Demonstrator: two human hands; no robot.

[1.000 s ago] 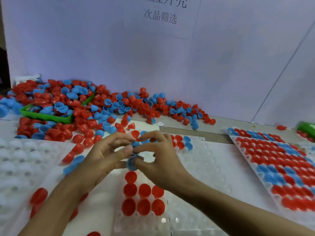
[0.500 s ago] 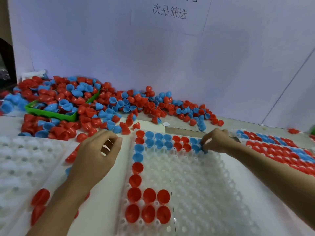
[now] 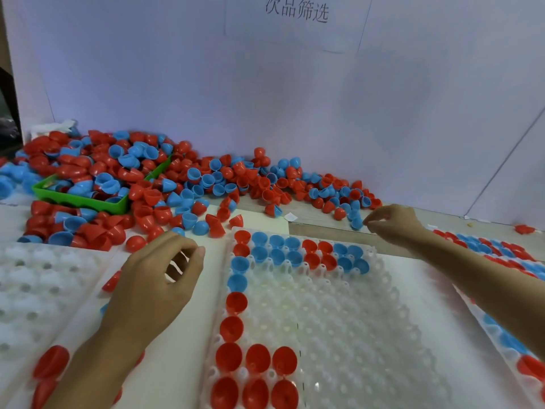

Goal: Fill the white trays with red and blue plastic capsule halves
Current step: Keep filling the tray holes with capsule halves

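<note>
The right hand (image 3: pixel 393 221) is stretched out past the far right corner of the middle white dimpled plastic tray (image 3: pixel 339 314), its fingertips drawn together just beside a loose blue plastic capsule half (image 3: pixel 356 222) at the edge of the heap. I cannot tell whether it is actually pinching anything. The left hand (image 3: pixel 153 284) hangs over the bare white tabletop (image 3: pixel 188 343) to the left of that tray, fingers loosely curled with thumb and forefinger tips near each other, and nothing visible between them.

The middle tray is only partly filled: a column of red and blue capsule halves runs down its left edge, two rows of blue and red ones (image 3: pixel 298 252) sit along its far edge, and a block of six red halves (image 3: pixel 255 376) fills the near left corner. The rest of its pockets are bare.

To the left lies another white dimpled tray (image 3: pixel 32 290), with a few red halves scattered beside it. On the right, partly behind the right forearm, a third tray (image 3: pixel 501 252) is packed with red and blue halves.

At the back, against the white wall panel (image 3: pixel 265 98) with its printed paper sign (image 3: pixel 296 10), a big heap of loose red and blue capsule halves (image 3: pixel 230 181) spills across the table and over a green plastic bin (image 3: pixel 82 200).
</note>
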